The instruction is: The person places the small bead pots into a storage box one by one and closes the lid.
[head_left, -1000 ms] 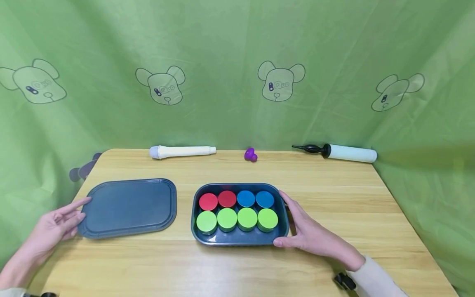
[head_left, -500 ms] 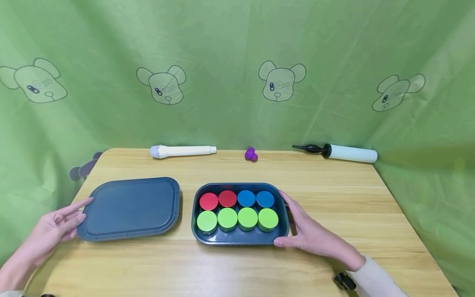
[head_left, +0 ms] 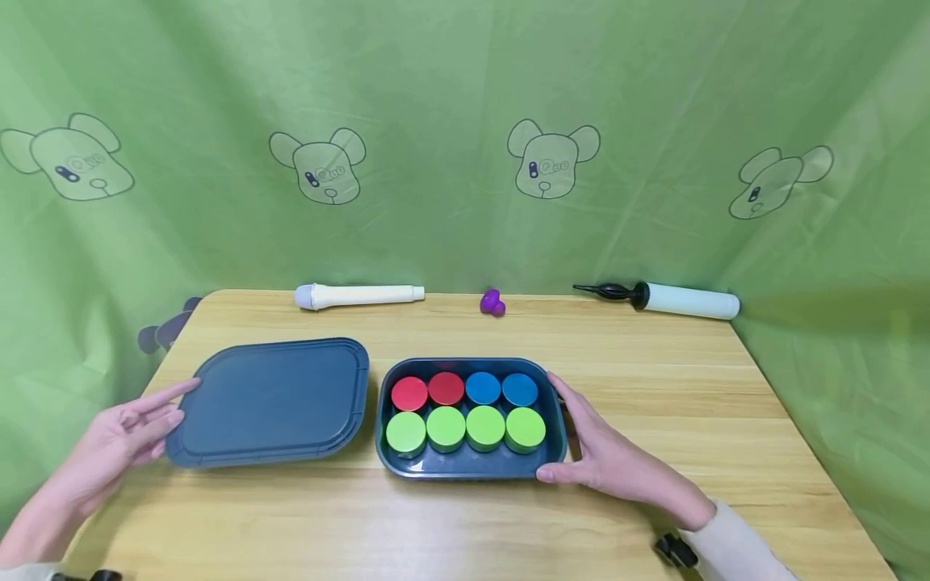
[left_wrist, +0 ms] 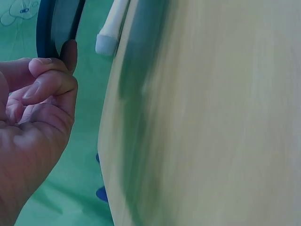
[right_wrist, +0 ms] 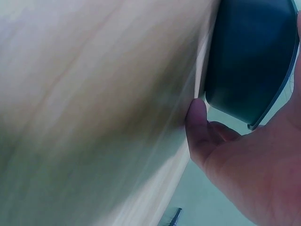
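In the head view a dark blue-grey lid point(head_left: 276, 399) is held tilted just above the table on the left. My left hand point(head_left: 116, 444) pinches its left end between thumb and fingers; the left wrist view shows the lid point(left_wrist: 59, 28) edge-on at the fingertips. To the right sits a matching rectangular box point(head_left: 465, 466), uncovered. Inside it stand two rows of round-topped pieces: red discs point(head_left: 446, 389) and blue discs point(head_left: 483, 388) behind, green discs point(head_left: 446, 428) in front. My right hand point(head_left: 603, 452) grips the box's right end, thumb at the front corner; the right wrist view shows the box point(right_wrist: 251, 56) wall there.
Along the table's point(head_left: 465, 532) back edge lie a white microphone-shaped object point(head_left: 359, 296), a small purple knobbed piece point(head_left: 492, 303) and a white hand pump point(head_left: 683, 299) with a black nozzle. A green curtain point(head_left: 436, 97) with bear drawings hangs behind and at the sides.
My left hand has raised the lid off the table and shifted it rightward, closer to the box. My right hand and the box have stayed in place.
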A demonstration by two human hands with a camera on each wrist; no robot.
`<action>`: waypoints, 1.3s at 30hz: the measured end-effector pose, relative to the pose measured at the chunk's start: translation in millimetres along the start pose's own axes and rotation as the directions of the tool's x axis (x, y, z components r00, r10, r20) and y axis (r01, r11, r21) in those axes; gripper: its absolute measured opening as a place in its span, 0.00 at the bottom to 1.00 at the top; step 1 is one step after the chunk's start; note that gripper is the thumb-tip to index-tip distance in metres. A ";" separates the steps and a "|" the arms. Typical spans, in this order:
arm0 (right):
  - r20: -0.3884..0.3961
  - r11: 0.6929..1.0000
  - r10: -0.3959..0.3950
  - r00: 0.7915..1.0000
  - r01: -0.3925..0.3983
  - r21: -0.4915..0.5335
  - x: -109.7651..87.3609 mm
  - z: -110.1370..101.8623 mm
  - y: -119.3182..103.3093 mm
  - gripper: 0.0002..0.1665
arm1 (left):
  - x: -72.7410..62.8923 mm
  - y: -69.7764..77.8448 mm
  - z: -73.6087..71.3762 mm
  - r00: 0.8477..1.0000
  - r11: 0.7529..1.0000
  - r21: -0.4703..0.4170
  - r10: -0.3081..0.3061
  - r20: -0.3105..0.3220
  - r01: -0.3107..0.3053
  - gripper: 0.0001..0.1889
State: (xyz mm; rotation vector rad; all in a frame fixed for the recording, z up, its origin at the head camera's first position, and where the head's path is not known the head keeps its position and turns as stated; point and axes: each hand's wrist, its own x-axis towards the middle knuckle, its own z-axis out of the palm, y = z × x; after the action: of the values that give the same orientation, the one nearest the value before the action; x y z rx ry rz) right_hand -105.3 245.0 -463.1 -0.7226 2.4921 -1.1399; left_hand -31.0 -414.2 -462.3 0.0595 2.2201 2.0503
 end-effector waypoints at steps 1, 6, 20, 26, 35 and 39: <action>0.000 1.000 -0.001 1.000 0.001 0.000 -0.1 -0.2 -0.2 0.77 | 1.3 1.1 2.0 1.000 1.000 0.003 0.002 0.000 -0.002 0.28; -0.002 1.000 0.001 1.000 -0.001 -0.007 -0.3 -0.5 -0.9 0.76 | 9.3 4.6 12.6 1.000 1.000 0.007 0.023 0.016 -0.023 0.27; -0.003 0.999 0.021 1.000 -0.021 0.025 -1.8 -2.1 -2.3 0.71 | 29.9 18.5 48.0 0.999 0.999 -0.017 0.041 0.025 -0.040 0.26; -0.114 0.998 0.003 0.994 -0.009 -0.057 -0.5 0.0 -5.6 0.58 | 38.9 18.5 62.4 0.999 0.998 -0.035 0.044 0.021 -0.043 0.27; -0.346 0.999 -0.014 0.938 0.002 -0.035 11.7 4.6 -20.3 0.45 | 52.8 20.3 87.6 0.998 0.995 -0.079 0.063 0.025 -0.061 0.26; -0.420 0.995 -0.096 0.902 0.097 -0.019 20.8 7.4 -28.9 0.37 | 55.3 23.4 101.2 0.998 0.995 -0.086 0.060 0.013 -0.059 0.26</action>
State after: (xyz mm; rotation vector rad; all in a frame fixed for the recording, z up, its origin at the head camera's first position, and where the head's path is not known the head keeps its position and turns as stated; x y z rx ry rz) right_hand -109.9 212.7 -447.0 -0.6625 2.8296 -1.4690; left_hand -75.6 -306.0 -450.0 0.1357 2.1434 2.1653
